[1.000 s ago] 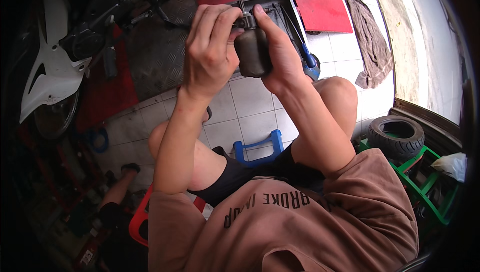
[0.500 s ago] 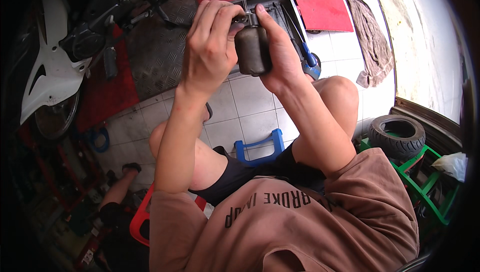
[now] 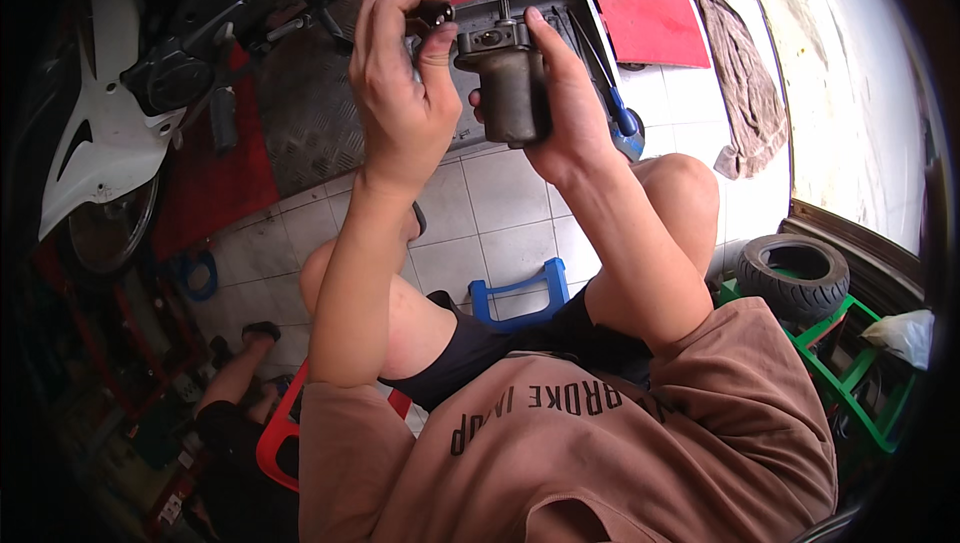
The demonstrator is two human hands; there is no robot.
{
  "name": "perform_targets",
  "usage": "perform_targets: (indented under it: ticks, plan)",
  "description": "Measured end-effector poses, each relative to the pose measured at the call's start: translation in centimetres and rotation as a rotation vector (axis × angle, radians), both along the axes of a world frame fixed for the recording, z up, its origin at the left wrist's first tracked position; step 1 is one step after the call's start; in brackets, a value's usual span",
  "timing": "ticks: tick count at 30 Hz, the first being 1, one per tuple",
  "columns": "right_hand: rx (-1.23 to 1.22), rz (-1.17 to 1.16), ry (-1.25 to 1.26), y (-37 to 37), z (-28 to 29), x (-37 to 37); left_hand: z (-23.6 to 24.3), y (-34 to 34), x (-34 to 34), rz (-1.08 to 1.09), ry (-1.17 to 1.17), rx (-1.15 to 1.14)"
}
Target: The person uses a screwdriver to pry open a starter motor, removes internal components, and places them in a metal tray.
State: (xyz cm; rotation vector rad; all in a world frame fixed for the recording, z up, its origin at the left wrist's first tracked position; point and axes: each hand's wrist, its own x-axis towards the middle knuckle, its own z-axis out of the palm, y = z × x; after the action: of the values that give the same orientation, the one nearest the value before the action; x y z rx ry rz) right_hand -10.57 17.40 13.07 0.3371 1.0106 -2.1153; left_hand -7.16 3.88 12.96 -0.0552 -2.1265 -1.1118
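My right hand (image 3: 575,108) is wrapped round a dark grey metal cylinder (image 3: 512,98) that resembles a small starter motor, held upright above the metal tray (image 3: 590,8). Its top is a flange with bolt-like bits, and a thin shaft sticks up from it. To the left of the cylinder, and apart from it, my left hand (image 3: 405,83) is closed in a pinch. Between its thumb and curled forefinger shows a small dark round piece (image 3: 437,15) with a shiny spot; its kind is unclear.
A partly stripped motorcycle with a white panel (image 3: 105,113) stands at left beside a red and steel plate platform (image 3: 310,123). Blue-handled tools (image 3: 622,113) lie in the tray. A blue stool (image 3: 520,308) is between my legs. A tyre (image 3: 793,273) rests on a green rack (image 3: 850,373).
My left hand has drawn away from the cylinder's top, up and left, with the small dark piece. The cylinder's flange is now uncovered. My right hand has hardly moved.
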Motion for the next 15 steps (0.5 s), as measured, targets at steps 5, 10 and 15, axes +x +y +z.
perform_targets:
  ticks: [5,10,15]
  plan:
    - [0.009,-0.016,-0.034,-0.16,-0.28,-0.27,-0.17,-1.06,0.28,-0.29,-0.098,0.952]
    - [-0.027,-0.014,-0.053,0.3,-0.01,-0.39,-0.7,-1.11,0.2,-0.52,-0.24,1.519]
    - [-0.05,-0.01,-0.062,0.36,-0.11,-0.51,-0.48,-0.99,0.05,-0.539,-0.243,1.568]
